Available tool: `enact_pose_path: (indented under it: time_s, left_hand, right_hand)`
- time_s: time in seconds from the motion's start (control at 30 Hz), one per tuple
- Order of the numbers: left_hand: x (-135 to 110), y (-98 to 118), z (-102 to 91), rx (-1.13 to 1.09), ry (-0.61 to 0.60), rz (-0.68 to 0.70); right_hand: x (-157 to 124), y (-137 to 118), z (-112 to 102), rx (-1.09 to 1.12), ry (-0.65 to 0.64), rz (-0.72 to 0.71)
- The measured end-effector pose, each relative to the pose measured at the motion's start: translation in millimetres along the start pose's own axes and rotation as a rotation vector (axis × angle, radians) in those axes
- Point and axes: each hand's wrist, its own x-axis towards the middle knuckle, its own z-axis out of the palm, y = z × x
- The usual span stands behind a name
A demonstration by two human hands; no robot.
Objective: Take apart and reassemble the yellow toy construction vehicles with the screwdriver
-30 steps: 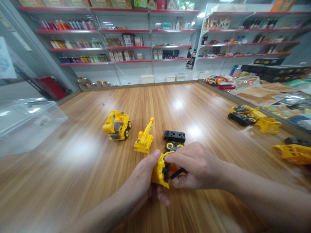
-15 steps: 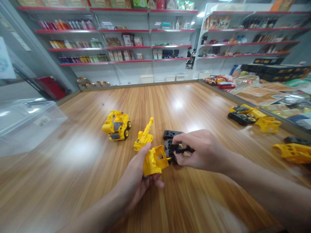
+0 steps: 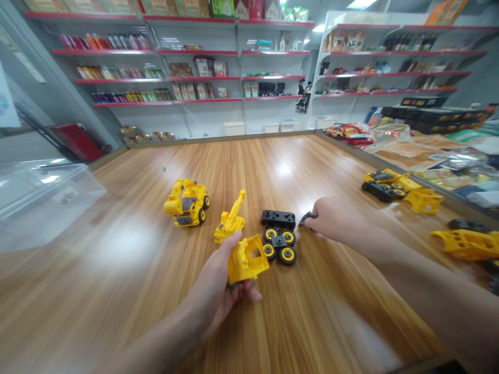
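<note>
Beside four wheels (image 3: 287, 255), left hand (image 3: 216, 293) holds one cab (image 3: 247, 258).

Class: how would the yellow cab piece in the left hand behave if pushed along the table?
Probably light: the left hand grips the yellow cab piece by thumb and fingers. Boxy faces suggest sliding, not rolling. Seemingly stiff plastic.

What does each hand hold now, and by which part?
The left hand grips the yellow cab piece by its left side and underside. The right hand pinches a small dark part at the fingertips.
</note>
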Motion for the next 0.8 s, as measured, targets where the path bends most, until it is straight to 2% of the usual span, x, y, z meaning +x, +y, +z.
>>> enact_pose_path:
  time_s: [0.17, 0.43, 0.8]
  left_hand:
    - [0.4, 0.5, 0.7, 0.003, 0.023, 0.006]
    - [1.7, 0.4, -0.5, 0.001, 0.027, 0.005]
    - [-0.2, 0.1, -1.4, 0.005, 0.011, 0.001]
  right_hand:
    - [-0.1, -2.5, 0.2, 0.029, 0.040, -0.011]
    - [4.0, 2.3, 10.2, 0.025, -0.029, -0.048]
    - [3.5, 2.2, 2.5, 0.102, -0.061, -0.038]
